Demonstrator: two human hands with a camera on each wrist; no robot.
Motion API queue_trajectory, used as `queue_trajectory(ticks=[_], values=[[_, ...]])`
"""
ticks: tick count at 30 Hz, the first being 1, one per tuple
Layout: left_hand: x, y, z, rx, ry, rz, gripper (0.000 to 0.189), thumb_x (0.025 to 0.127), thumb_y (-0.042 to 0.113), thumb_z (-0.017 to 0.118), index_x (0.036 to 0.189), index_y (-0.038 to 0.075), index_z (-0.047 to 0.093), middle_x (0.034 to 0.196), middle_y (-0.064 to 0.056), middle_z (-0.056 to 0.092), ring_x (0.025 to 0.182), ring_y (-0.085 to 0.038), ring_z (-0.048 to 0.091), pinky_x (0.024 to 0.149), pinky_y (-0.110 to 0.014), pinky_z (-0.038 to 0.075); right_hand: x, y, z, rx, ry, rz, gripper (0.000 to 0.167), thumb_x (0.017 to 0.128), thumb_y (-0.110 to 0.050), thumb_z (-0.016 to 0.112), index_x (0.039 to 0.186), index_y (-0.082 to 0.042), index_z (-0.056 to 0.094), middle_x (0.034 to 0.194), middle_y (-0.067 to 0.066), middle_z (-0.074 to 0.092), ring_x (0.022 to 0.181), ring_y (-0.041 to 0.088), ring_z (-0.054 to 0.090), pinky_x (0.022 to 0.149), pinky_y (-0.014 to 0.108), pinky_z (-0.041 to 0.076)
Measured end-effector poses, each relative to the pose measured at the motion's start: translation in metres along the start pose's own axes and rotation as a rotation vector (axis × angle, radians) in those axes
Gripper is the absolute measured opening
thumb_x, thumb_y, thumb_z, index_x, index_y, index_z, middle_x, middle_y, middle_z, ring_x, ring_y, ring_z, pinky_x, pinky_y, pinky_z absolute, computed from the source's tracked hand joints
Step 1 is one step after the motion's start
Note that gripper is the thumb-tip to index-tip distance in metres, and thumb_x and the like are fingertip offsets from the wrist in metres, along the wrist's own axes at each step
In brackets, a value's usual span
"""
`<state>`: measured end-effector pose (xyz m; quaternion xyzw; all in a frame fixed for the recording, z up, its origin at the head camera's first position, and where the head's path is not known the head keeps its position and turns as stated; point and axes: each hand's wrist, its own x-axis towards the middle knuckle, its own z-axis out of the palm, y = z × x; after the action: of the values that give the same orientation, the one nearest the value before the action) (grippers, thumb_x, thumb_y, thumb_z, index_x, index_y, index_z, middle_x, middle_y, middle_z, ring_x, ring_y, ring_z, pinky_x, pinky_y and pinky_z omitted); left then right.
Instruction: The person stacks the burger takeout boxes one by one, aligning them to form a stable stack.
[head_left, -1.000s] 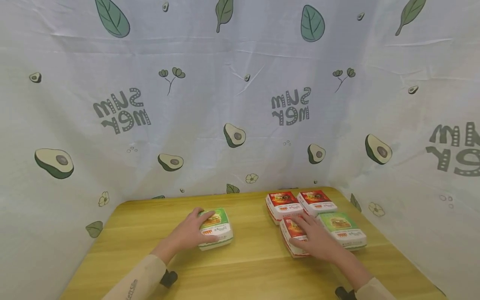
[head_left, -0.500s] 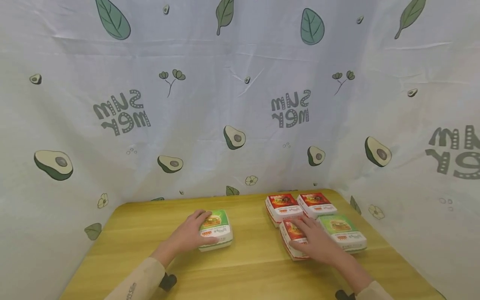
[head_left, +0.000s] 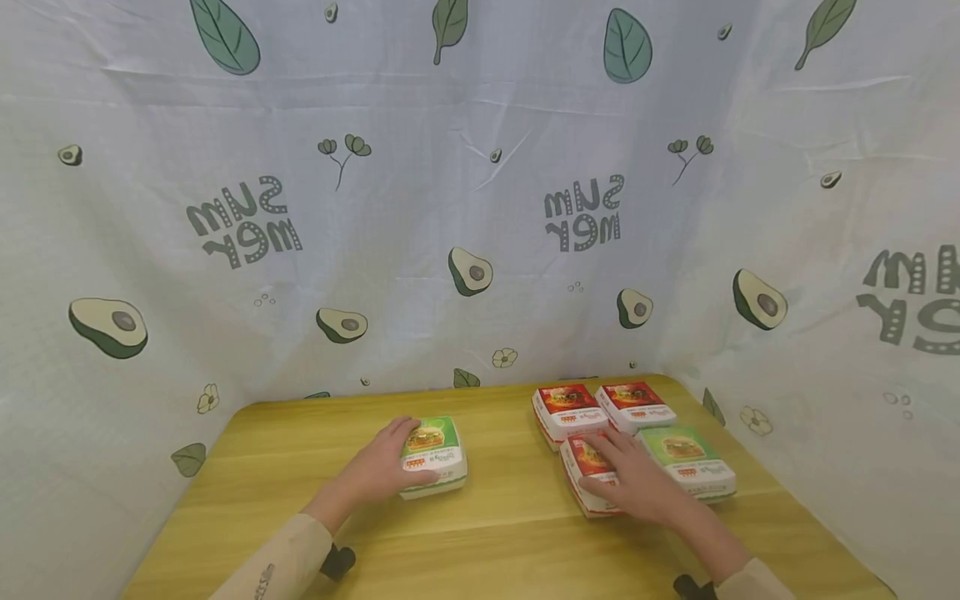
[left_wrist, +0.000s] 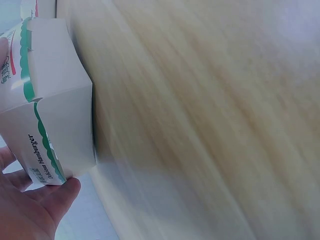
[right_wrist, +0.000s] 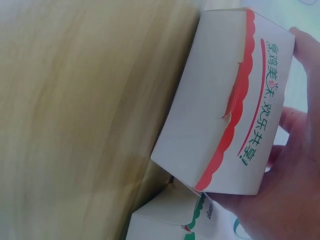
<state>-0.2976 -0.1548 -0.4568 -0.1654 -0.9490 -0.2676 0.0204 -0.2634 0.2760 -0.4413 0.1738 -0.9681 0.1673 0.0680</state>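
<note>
My left hand (head_left: pixel 378 467) grips a burger box with a green top (head_left: pixel 437 457), its fingers along the left side and the thumb at the front. The left wrist view shows the white cardboard sides of this burger box (left_wrist: pixel 70 125), with scalloped green trim. On the right, my right hand (head_left: pixel 637 483) reaches over a red-topped burger box (head_left: pixel 587 461), thumb at its left front and fingers across the top. Red scalloped trim runs along this box (right_wrist: pixel 210 100) in the right wrist view; the palm covers its right part.
Two more red burger boxes (head_left: pixel 567 403) (head_left: pixel 633 400) stand behind the right hand's box, and another green one (head_left: pixel 686 454) sits to its right. All rest on a wooden table (head_left: pixel 495 525). A white curtain (head_left: pixel 405 208) with avocado prints closes off the back and sides.
My left fingers have drawn back from the green box's top toward its left edge. The boxes and my right hand stay in place.
</note>
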Motion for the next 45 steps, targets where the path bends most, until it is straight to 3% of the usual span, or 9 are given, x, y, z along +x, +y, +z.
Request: queue_trajectory(ticks=[18, 28, 36, 45], values=[[-0.006, -0.004, -0.002, 0.003, -0.008, -0.028, 0.113, 0.068, 0.079, 0.074, 0.158, 0.025, 0.032, 0.165, -0.012, 0.024, 0.141, -0.04, 0.043, 0.101, -0.061, 0.044, 0.0, 0.002, -0.001, 0.009, -0.039, 0.014, 0.082, 0.089, -0.072, 0.056, 0.155, -0.024, 0.041, 0.16, 0.022, 0.031, 0.146, 0.053, 0.022, 0.106, 0.076, 0.026], [-0.008, -0.007, -0.001, -0.024, -0.016, -0.032, 0.114, 0.068, 0.076, 0.076, 0.158, 0.022, 0.032, 0.164, -0.012, 0.025, 0.138, -0.038, 0.045, 0.101, -0.061, 0.044, -0.001, -0.002, -0.003, 0.014, -0.034, 0.001, 0.079, 0.09, -0.068, 0.059, 0.153, -0.023, 0.043, 0.159, 0.023, 0.033, 0.145, 0.054, 0.023, 0.106, 0.077, 0.026], [-0.006, -0.007, -0.001, -0.047, -0.02, -0.021, 0.114, 0.068, 0.075, 0.077, 0.158, 0.022, 0.031, 0.164, -0.012, 0.025, 0.135, -0.034, 0.047, 0.101, -0.055, 0.046, -0.001, 0.0, -0.006, 0.016, -0.065, -0.008, 0.081, 0.092, -0.067, 0.057, 0.156, -0.02, 0.039, 0.16, 0.027, 0.029, 0.144, 0.058, 0.021, 0.104, 0.078, 0.026], [-0.006, -0.006, -0.002, -0.076, -0.018, -0.018, 0.111, 0.068, 0.074, 0.079, 0.157, 0.026, 0.033, 0.163, -0.009, 0.025, 0.135, -0.034, 0.047, 0.103, -0.057, 0.044, 0.0, 0.005, -0.012, 0.019, -0.151, 0.018, 0.091, 0.086, -0.073, 0.06, 0.157, -0.021, 0.038, 0.163, 0.027, 0.022, 0.146, 0.058, 0.017, 0.108, 0.076, 0.022]])
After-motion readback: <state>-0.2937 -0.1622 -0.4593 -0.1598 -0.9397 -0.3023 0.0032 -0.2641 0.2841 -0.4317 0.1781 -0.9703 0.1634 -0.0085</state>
